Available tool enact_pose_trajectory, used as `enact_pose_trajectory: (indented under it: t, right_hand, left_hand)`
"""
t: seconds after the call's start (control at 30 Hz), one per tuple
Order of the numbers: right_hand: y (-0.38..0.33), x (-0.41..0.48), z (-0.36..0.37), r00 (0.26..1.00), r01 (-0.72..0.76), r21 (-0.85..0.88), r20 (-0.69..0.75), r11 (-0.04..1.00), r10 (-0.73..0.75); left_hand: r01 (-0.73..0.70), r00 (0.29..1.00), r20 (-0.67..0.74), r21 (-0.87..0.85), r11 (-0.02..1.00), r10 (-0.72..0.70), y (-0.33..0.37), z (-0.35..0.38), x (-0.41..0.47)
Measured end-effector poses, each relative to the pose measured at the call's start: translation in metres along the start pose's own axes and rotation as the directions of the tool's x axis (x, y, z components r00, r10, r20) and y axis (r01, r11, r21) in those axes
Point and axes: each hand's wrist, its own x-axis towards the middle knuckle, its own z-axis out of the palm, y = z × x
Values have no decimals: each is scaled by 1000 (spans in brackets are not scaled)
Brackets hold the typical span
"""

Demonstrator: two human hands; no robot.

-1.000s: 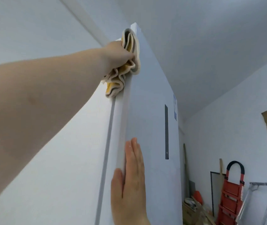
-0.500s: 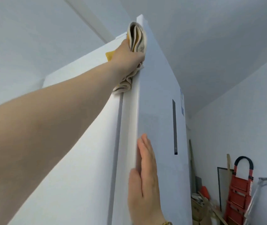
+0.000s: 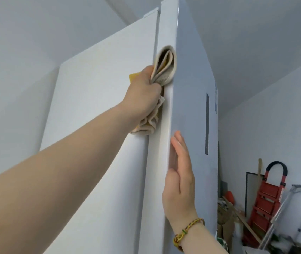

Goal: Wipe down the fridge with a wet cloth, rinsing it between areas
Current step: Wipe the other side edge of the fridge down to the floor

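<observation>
looking: upward along a tall white fridge, seen from its left side, with pale walls and ceiling behind it.
left arm: bare, reaching from the lower left corner up and to the right across the fridge's side panel.
left hand: high on the fridge, back of the hand toward the camera, fingers curled tightly round a bunched cloth.
cloth: beige with yellow patches, folded in layers. its upper loop stands above the fist and touches the left edge of the door. its lower folds hang under the fist, over the seam between door and cabinet.
door edge: a rounded white strip running top to bottom, just right of the cloth.
right hand: flat against the door at its left corner, fingers straight, together and pointing up. it holds nothing and sits below the cloth, apart from it.
bracelet: woven in yellow, green and red, on the right wrist.
door front: glossy grey-white, with a narrow dark vertical slot toward its far side and a small blue and white sticker beyond, too small to read.
far right, low: cardboard boxes, then a red folding step ladder with a black handle leaning at the wall, then a metal tube frame, all somewhat blurred.
</observation>
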Motion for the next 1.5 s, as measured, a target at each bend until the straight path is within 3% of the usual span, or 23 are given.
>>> enact_pose_trajectory:
  t: [0.1,0.2,0.27,0.47,0.6,0.73,0.87,0.97,1.2,1.4,1.5]
  right_hand:
    - [-2,5,-2,1000,-11,8,6,1000,11]
    - [-1,4,-2,1000,10,-21,-12,1000,-10]
    - [0,2,1,1000,12,-32,-25,999,-13]
    - [-3,4,1,998,-18,-69,-57,997,14]
    - [-5,4,2,999,-25,-71,-45,997,22]
    - [-7,3,2,999,-28,-50,-34,998,26]
    - [-7,4,3,999,-33,-64,-18,997,32]
    - [-5,4,3,1000,-23,-81,11,996,24]
    - [-3,-20,-10,993,-67,-207,80,976,85]
    - [-10,-63,-11,977,-191,-172,61,966,204]
    - [-3,-103,-21,974,-163,-214,123,963,192]
  left_hand:
    - [137,990,56,-240,961,-127,-48,-4,-78]
    - [285,958,130,-340,896,-255,-75,1,-156]
    - [322,947,119,-330,887,-299,-79,4,-168]
    - [273,962,97,-305,912,-255,-76,5,-153]
    - [444,896,149,-340,829,-419,-103,11,-233]
    - [550,835,171,-253,796,-523,-120,13,-281]
    - [501,865,159,-300,812,-476,-114,11,-254]
    - [457,889,143,-238,857,-435,-116,17,-269]
    - [645,756,212,-80,760,-619,-128,4,-329]
    - [575,812,204,-112,811,-547,-112,9,-295]
    - [640,758,223,-74,765,-612,-123,11,-335]
